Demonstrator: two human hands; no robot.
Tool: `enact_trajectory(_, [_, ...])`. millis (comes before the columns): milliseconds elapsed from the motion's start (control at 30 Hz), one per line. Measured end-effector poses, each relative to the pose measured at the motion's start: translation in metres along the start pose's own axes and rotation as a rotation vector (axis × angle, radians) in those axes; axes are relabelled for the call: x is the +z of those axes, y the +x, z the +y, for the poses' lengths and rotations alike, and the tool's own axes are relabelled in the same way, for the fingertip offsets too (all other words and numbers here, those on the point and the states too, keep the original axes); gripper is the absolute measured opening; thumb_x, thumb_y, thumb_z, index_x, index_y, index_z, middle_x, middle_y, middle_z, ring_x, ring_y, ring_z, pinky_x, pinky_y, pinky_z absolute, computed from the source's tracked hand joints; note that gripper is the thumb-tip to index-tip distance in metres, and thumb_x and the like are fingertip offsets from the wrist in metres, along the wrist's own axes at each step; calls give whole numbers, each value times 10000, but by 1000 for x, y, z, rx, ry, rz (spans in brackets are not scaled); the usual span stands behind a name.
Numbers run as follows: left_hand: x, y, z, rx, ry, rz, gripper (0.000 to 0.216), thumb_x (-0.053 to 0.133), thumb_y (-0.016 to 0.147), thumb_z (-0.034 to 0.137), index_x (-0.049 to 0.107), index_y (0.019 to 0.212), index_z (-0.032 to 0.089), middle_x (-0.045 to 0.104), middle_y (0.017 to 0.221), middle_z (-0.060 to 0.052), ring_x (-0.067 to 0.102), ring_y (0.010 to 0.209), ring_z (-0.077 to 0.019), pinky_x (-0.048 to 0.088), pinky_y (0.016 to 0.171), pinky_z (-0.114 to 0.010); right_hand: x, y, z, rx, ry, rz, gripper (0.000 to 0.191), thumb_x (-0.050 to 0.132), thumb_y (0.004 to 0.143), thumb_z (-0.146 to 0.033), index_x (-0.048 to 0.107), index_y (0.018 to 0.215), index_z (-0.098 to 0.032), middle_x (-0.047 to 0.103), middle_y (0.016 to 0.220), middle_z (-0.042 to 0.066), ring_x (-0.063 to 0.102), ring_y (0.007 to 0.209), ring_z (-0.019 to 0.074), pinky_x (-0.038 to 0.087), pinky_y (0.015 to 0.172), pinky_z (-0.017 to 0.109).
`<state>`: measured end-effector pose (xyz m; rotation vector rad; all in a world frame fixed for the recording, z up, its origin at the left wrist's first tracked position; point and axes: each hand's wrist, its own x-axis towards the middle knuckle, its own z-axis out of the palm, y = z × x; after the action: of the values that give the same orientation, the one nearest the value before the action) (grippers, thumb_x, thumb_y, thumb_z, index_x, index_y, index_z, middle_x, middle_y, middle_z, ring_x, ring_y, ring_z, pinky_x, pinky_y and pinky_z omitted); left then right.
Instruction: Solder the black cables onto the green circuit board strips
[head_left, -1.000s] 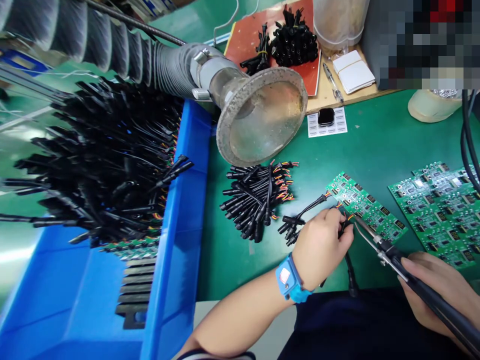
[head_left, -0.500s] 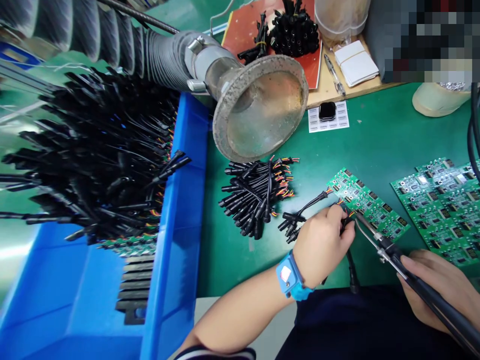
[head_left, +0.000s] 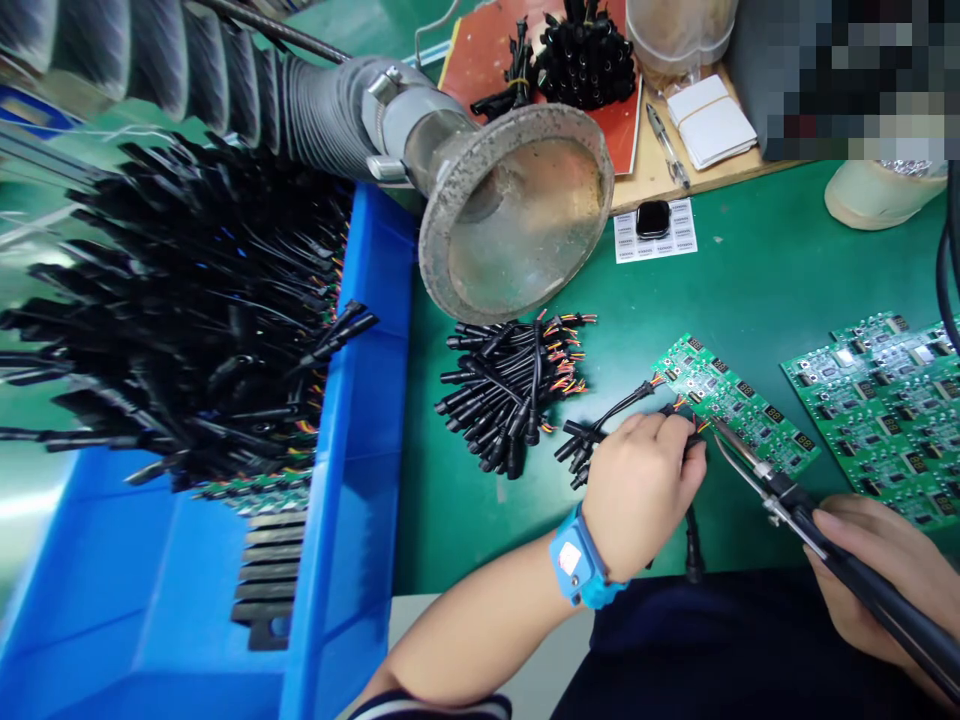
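Observation:
My left hand [head_left: 641,490], with a blue wrist strap [head_left: 577,560], pinches a black cable lead [head_left: 690,525] against the near edge of a green circuit board strip [head_left: 739,405]. My right hand [head_left: 885,575] grips a black soldering iron [head_left: 817,540]; its tip touches the board just beside my left fingertips. Other black leads with coloured wire ends [head_left: 600,430] hang from the same board on its left side.
A loose bundle of black cables [head_left: 510,390] lies left of the board. A metal fume funnel [head_left: 517,210] on a ribbed hose hangs above it. A blue bin [head_left: 352,480] heaped with cabled boards fills the left. More green boards [head_left: 885,400] lie at right.
The view has shifted slightly. Both hands stay at the board edge, with the iron tip and the pinched lead almost where they were.

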<state>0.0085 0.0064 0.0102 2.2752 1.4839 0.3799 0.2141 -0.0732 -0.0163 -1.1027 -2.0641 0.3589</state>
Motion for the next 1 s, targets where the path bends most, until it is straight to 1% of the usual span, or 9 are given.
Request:
enact_trajectory(100, [-1,1,-3,85,34,72,96,567,809,224,641,839,169,630,692,-48,556,802,-231,467,720,-379,2,5,-2,-18,-39,6,590,544,727,16,417,1286,-125,619,747,42,611,683,188,531,568,329])
enact_trajectory(167, [-2,1,-4,107,23,99,96,580,804,218,650,852,174,633,697,-47,545,897,-251,452,778,-404,4,6,-2,-9,-51,10,562,530,747,-9,416,1280,-145,612,755,42,607,671,181,527,553,326])
enact_trajectory(233, [-2,1,-6,118,0,105,103,580,806,208,655,867,173,638,717,-47,536,950,-253,445,819,-407,4,7,-3,-10,-56,21,558,523,757,-21,405,1284,-164,603,770,43,602,671,173,521,547,320])
enact_trajectory(367, [0,1,-7,114,-29,93,126,580,805,197,657,891,147,645,766,-61,544,945,-245,450,833,-398,5,7,-3,-23,-61,0,572,537,754,-16,401,1291,-155,605,788,47,602,698,169,524,565,315])
enact_trajectory(500, [1,1,-6,104,-40,101,121,585,800,196,656,878,135,642,761,-65,547,938,-245,454,833,-403,5,8,-3,-41,-41,19,564,551,738,-1,431,1275,-129,608,786,53,605,695,171,529,567,318])
enact_trajectory(667, [1,1,-6,98,-53,109,121,586,797,186,654,880,128,639,756,-66,545,935,-246,458,835,-405,6,10,-4,-51,-57,33,562,539,751,-7,415,1283,-141,608,787,49,599,678,165,521,543,308])
enact_trajectory(800, [1,2,-6,100,-58,103,132,589,797,185,656,891,121,636,766,-71,543,935,-247,460,835,-404,6,9,-4,-9,-69,-8,536,536,765,-29,414,1273,-150,605,775,46,601,680,165,522,561,311])
enact_trajectory(900, [1,2,-7,95,-60,107,127,587,797,181,654,895,134,634,771,-69,543,934,-247,467,828,-411,3,6,-2,22,-44,-35,565,530,765,-33,400,1297,-172,619,763,37,608,682,174,524,557,316])
enact_trajectory(1000, [2,1,-7,95,-60,121,125,594,790,173,655,889,127,634,772,-75,544,931,-250,470,824,-414,-1,1,1,46,16,1,594,535,751,-31,409,1311,-186,629,749,27,612,685,188,520,519,321])
